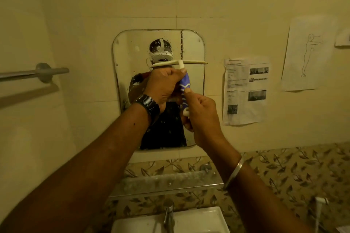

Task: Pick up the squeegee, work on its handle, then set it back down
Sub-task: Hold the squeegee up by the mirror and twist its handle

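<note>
I hold a squeegee (pixel 184 83) up in front of the wall mirror (pixel 193 47). Its white blade runs level across the top, and its blue-and-white handle points down. My left hand (pixel 162 85), with a dark watch on the wrist, grips the upper part of the handle just under the blade. My right hand (pixel 200 117), with a metal bangle on the forearm, holds the lower end of the handle, thumb pressed on the blue grip. The palms hide much of the handle.
A narrow glass shelf (pixel 164 185) sits under the mirror, above a white sink (pixel 198 219) with a metal tap (pixel 169 215). A towel bar (pixel 34 73) juts from the left wall. Papers (pixel 246 91) are stuck on the right wall.
</note>
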Tool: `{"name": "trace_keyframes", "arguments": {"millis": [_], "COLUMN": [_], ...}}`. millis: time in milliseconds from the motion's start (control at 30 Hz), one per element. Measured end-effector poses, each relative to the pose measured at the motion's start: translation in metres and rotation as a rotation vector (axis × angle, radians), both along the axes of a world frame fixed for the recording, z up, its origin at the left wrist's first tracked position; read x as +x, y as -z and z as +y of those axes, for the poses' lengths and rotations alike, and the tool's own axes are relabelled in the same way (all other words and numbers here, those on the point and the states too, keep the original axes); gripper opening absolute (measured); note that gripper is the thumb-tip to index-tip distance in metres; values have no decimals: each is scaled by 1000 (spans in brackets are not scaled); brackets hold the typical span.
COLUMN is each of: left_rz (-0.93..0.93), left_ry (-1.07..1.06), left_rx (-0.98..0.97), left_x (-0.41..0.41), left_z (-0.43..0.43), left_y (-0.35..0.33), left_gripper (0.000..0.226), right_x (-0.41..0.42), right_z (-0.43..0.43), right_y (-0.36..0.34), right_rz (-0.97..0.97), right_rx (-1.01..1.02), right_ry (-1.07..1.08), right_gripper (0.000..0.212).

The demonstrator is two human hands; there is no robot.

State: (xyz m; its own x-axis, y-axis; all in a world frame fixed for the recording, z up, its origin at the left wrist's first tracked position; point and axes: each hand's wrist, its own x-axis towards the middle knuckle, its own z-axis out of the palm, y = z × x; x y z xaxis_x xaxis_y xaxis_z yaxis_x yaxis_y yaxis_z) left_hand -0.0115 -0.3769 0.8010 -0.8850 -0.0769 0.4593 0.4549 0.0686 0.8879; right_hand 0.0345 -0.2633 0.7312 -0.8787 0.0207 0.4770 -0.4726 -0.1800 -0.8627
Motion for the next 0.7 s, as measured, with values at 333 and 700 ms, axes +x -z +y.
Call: {"name": "trace_keyframes", "arguments": {"millis": [333,700], "left_rz": [131,148], "left_ry": [-107,-126], "left_rx": [81,104], "left_x": [-30,-53], "left_z": [25,30], "left_y": [-77,-95], "left_gripper": [28,29], "right_x": [-35,-59], "right_z": [10,15], "right_y": [-78,-94], "right_rz": [164,181], "right_rx": [-65,-57], "right_ry": [60,63], "right_gripper": [47,48]}}
